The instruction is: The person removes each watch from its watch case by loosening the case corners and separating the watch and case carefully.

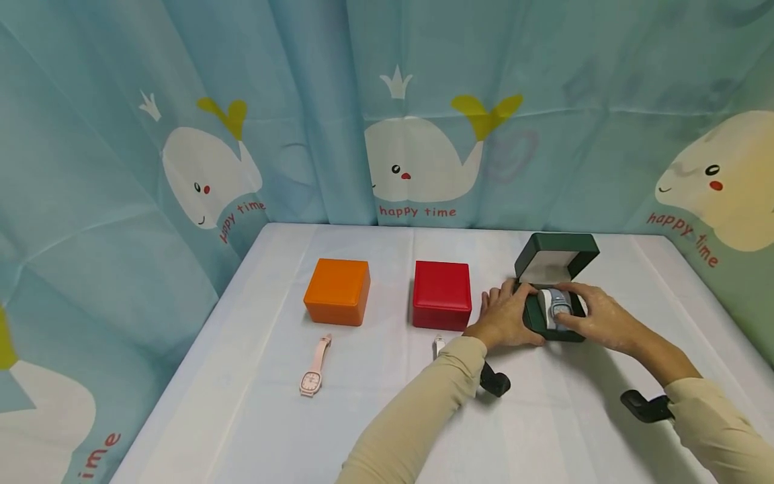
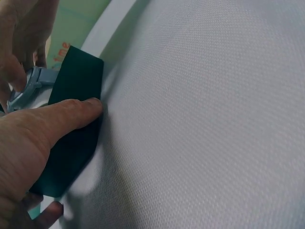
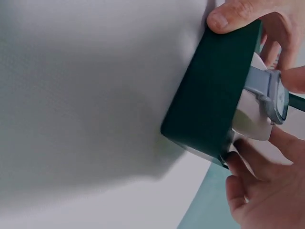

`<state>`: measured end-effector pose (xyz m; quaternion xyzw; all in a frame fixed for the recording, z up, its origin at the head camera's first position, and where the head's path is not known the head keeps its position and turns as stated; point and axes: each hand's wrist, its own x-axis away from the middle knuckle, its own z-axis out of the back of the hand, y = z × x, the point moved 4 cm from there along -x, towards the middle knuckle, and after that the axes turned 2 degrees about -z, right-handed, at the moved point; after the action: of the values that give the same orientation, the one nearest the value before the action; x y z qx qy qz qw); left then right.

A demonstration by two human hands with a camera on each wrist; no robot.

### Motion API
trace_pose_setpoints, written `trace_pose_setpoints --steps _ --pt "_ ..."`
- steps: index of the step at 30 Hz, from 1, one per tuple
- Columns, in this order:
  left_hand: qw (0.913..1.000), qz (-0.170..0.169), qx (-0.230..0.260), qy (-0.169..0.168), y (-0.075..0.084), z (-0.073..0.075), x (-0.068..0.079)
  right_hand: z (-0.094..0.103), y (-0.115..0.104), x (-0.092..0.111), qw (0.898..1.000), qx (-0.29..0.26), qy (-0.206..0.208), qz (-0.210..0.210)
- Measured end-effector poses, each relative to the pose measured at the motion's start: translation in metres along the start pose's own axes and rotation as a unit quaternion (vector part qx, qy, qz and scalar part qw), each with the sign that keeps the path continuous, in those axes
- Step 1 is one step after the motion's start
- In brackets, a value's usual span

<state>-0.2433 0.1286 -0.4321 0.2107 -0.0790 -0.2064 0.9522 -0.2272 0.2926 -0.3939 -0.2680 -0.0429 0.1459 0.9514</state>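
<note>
A green watch box (image 1: 535, 316) stands with its lid (image 1: 559, 245) raised at the table's right. Inside, a light blue watch (image 1: 561, 306) is wrapped round a white cushion (image 1: 547, 312). My left hand (image 1: 504, 319) grips the box from its left side, the thumb pressed on the front wall (image 2: 78, 86). With my right hand (image 1: 601, 319) I pinch the watch and its cushion, thumb on the watch face and fingers by the far side. In the right wrist view, the watch (image 3: 279, 98) shows over the box's edge.
Left of the green box stand a closed red box (image 1: 442, 289) and a closed orange box (image 1: 338, 289). A pink watch (image 1: 312, 380) lies before the orange one. My left sleeve (image 1: 417, 410) partly covers a white watch (image 1: 439, 345). A whale-printed curtain (image 1: 302, 168) hangs behind the table.
</note>
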Motion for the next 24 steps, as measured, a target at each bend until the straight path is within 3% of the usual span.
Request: trace_pose_setpoints --steps 11,24 --pt "0.9998 0.005 -0.015 0.01 0.001 0.0 0.001 0.003 0.003 0.011 0.998 -0.053 0.033 0.01" --pt "0.9984 -0.001 -0.056 -0.005 0.005 -0.001 0.005 0.004 0.003 0.02 0.984 -0.068 0.128 0.106"
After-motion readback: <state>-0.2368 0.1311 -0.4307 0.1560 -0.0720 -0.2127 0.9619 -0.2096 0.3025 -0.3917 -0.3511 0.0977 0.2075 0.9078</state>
